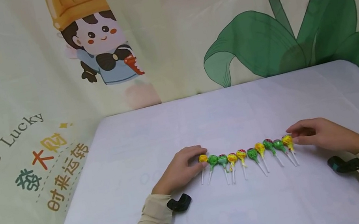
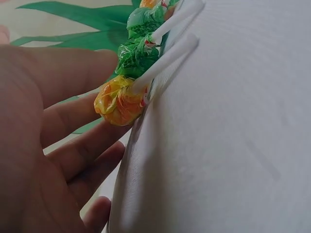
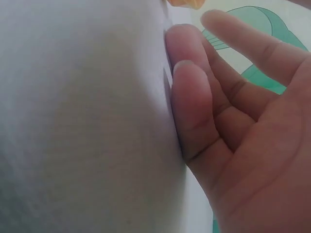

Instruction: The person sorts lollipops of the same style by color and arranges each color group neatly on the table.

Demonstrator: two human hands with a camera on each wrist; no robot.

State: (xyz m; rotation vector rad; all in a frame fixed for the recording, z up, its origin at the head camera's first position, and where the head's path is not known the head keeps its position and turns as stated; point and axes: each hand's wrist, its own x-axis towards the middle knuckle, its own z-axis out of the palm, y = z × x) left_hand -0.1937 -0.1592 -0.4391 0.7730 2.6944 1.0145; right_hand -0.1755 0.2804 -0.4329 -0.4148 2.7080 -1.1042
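Several wrapped lollipops, among them a green one [image 1: 222, 159], lie side by side in a slightly uneven row, white sticks toward me. My left hand [image 1: 182, 167] is at the row's left end, its thumb and fingers loosely about a yellow lollipop [image 1: 203, 158]. In the left wrist view that yellow lollipop [image 2: 118, 104] sits before the spread fingers, and the thumb is beside a green lollipop [image 2: 136, 59]. At the right end, my right hand [image 1: 324, 135] has its fingertips beside another yellow lollipop [image 1: 287, 141]. The right wrist view shows its lower fingers resting on the cloth, slightly bent.
A white cloth [image 1: 254, 211] covers the table. Behind it hangs a printed backdrop [image 1: 168, 50] with a cartoon figure, lettering and green leaves. Each wrist wears a black camera, one on the left [image 1: 180, 203] and one on the right [image 1: 344, 165].
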